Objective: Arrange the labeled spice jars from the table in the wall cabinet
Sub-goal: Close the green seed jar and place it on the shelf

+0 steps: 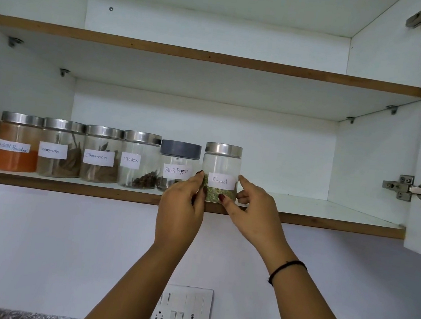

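Hands (182,203) (253,211) round Fennel jar (222,160), seemingly seeds

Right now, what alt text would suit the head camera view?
The left hand and right hand hold the Fennel jar on the lower shelf of an open wall cabinet, at the right end of a row of five other labelled jars.

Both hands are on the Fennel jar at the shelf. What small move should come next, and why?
Probably slide the Fennel jar slightly back, into line with the Black Pepper jar. The left hand and right hand hold it low, and its base seems nearer the front edge of the lower shelf than its neighbours.
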Action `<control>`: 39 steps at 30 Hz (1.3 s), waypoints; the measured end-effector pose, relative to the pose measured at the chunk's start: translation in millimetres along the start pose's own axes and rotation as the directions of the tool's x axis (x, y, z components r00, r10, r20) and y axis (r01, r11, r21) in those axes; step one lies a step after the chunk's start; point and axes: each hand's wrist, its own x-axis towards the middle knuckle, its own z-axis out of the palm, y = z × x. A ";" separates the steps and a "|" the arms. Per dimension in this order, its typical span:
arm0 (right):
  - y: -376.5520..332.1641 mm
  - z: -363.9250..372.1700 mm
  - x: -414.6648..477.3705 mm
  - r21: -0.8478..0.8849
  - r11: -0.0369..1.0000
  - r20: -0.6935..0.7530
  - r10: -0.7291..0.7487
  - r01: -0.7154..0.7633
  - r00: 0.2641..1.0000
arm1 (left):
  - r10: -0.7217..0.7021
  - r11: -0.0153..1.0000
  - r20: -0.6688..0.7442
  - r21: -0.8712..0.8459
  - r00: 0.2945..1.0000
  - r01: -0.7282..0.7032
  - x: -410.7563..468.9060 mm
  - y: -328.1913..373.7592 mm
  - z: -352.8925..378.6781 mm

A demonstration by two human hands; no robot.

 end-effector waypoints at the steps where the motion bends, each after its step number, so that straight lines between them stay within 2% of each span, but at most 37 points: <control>1: -1.1 0.9 -0.4 -0.012 1.000 -0.008 0.000 0.000 1.000 | -0.008 1.000 -0.003 -0.002 1.000 0.008 0.1 0.6 -0.3; 13: -8.4 12.7 1.5 -0.015 0.994 -0.130 0.106 -0.109 0.986 | 0.015 0.999 0.028 0.041 0.999 -0.016 1.7 2.0 -5.2; 24: -11.0 17.1 1.2 -0.036 0.993 -0.161 0.108 -0.115 0.981 | 0.055 0.994 0.062 0.089 0.997 -0.060 5.6 -2.4 -2.9; 31: -13.7 19.8 -10.6 -0.085 0.993 -0.247 0.059 -0.082 0.967 | 0.034 0.998 0.055 0.052 0.998 -0.037 3.1 1.3 -5.8; 34: -16.5 18.6 -16.7 -0.197 0.977 -0.222 0.032 -0.077 0.975 | 0.007 0.999 0.054 0.044 0.999 -0.009 2.6 3.1 -7.7; 39: -15.5 7.4 -22.7 -0.191 0.981 -0.117 0.008 -0.030 0.993 | 0.034 0.997 0.043 0.069 0.999 -0.037 1.5 1.8 -6.8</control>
